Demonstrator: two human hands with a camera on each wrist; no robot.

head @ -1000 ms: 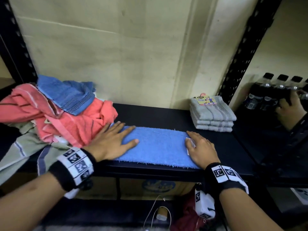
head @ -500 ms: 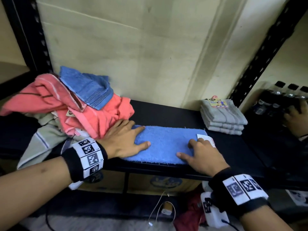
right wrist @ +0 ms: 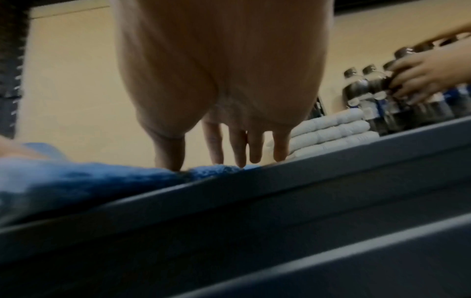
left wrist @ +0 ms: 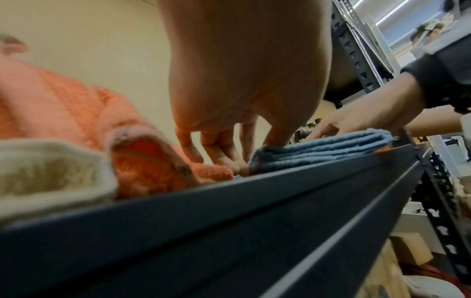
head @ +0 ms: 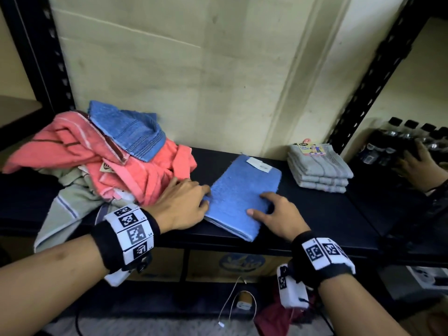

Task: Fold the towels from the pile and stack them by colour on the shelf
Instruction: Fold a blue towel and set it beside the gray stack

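1. Centrally, a folded light blue towel (head: 242, 195) lies flat on the black shelf (head: 315, 209), turned at an angle, with a white tag (head: 258, 164) showing at its far end. The left wrist view shows several layers stacked at its near edge.
2. The left hand (head: 184, 204) rests at the towel's left edge, fingers extended with their tips touching the fold, gripping nothing.
3. The right hand (head: 276, 214) lies on the towel's near right corner, fingers spread and pressing down on the cloth, not curled round it.
4. Just left of the left hand sits the unfolded pile (head: 101, 161): coral towels, a darker blue towel (head: 126, 128) on top, and a pale green striped one (head: 65, 209) hanging over the shelf's front.
5. Well right of the blue towel, near the wall, is a stack of folded grey towels (head: 318, 168) with a printed label on top.
6. Farther right, another person's hand (head: 417, 163) is on a group of dark bottles (head: 397, 139).
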